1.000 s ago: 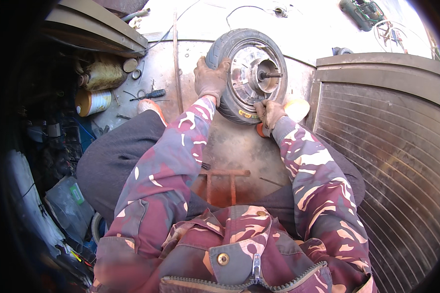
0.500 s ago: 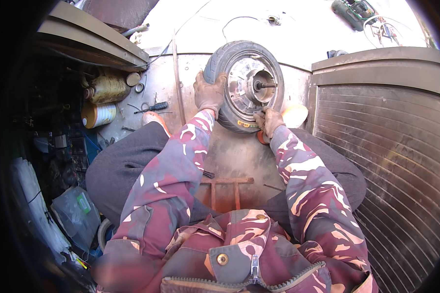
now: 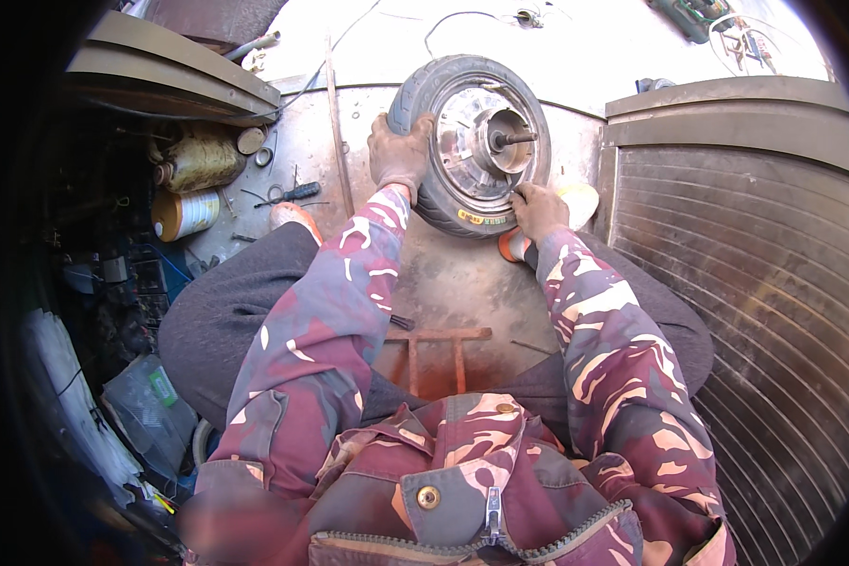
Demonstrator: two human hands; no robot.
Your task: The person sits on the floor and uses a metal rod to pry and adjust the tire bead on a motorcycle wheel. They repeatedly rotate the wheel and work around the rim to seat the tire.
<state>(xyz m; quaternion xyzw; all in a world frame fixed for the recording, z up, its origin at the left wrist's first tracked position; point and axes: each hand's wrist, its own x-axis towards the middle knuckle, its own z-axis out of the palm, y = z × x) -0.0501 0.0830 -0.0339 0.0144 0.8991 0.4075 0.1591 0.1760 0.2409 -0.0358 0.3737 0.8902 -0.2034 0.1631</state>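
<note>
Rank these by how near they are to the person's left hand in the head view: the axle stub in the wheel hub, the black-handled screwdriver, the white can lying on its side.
From the left hand:
1. Axle stub, just to its right in the wheel hub.
2. Black-handled screwdriver, on the floor to its left.
3. White can, farther left, beside the clutter.

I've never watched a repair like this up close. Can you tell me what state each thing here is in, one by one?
Small wheel: propped on edge, tyre on the rim, axle stub pointing out.
Left hand: gripping the tyre's left side.
Right hand: fingers pressed on the tyre's lower edge.
Metal shutter: rolled down, shut.
Can: lying on its side.
Scissors: lying flat on the floor.
</note>
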